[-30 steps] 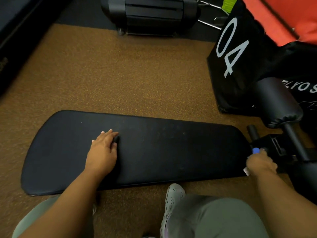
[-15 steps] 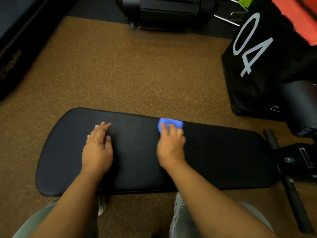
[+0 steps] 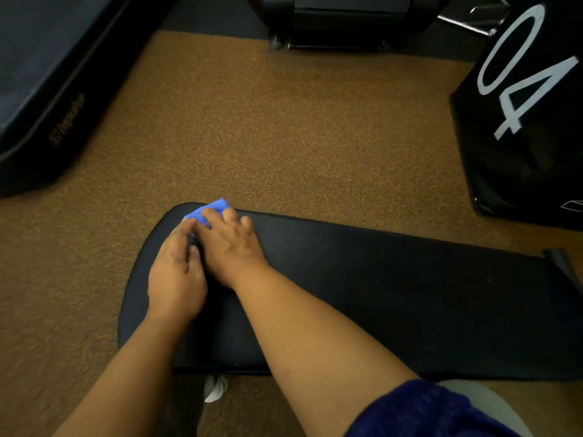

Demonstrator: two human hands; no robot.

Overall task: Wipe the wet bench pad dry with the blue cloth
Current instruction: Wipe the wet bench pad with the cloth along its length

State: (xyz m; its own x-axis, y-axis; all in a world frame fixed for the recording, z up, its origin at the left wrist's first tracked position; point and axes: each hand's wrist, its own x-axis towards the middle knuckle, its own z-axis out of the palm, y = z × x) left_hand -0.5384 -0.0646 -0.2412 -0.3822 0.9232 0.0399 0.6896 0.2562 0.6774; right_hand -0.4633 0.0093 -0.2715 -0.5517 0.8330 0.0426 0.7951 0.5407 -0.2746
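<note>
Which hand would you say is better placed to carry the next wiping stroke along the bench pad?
Probably the right hand: it presses the blue cloth onto the bench pad, while the left hand rests flat beside it.

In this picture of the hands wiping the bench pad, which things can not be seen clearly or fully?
- Head view: most of the small blue cloth lies hidden under the right hand.
- The long black padded bench pad: its right end is cut off by the frame edge; wetness cannot be told on the dark surface.
- The gold lettering on the black mat at left is too blurred to read.
- The left hand: its fingertips meet the right hand, so contact with the cloth is unclear.
</note>
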